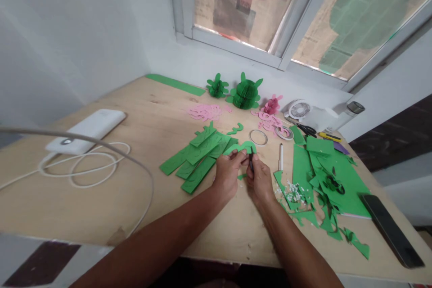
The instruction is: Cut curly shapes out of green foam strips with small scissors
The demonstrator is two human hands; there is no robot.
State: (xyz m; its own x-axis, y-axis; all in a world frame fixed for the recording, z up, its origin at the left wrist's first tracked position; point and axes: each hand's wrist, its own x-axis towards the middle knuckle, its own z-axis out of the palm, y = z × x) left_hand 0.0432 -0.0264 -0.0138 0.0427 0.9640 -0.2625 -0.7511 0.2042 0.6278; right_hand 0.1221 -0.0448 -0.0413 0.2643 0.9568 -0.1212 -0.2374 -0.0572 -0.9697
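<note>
Near the middle of the table, my left hand (229, 172) pinches a curved piece of green paper (248, 145). My right hand (261, 179) is closed around a small pair of dark scissors (251, 158), whose blades meet the paper's edge. Most of the scissors' handle is hidden by my fingers. Left of my hands lie several overlapping green paper strips (189, 160) with curved outlines on them. A wavy green cutout (238, 128) rests just beyond, next to a roll of tape (258, 137).
Green scraps (327, 216) and green sheets (351, 175) cover the right side, near a black phone (391, 229). A white pen (281, 157) lies right of my hands. Pink cutouts (205, 112), green paper figures (246, 93) and a small fan (299, 110) stand or lie behind. A white power bank (91, 130) with cable is left.
</note>
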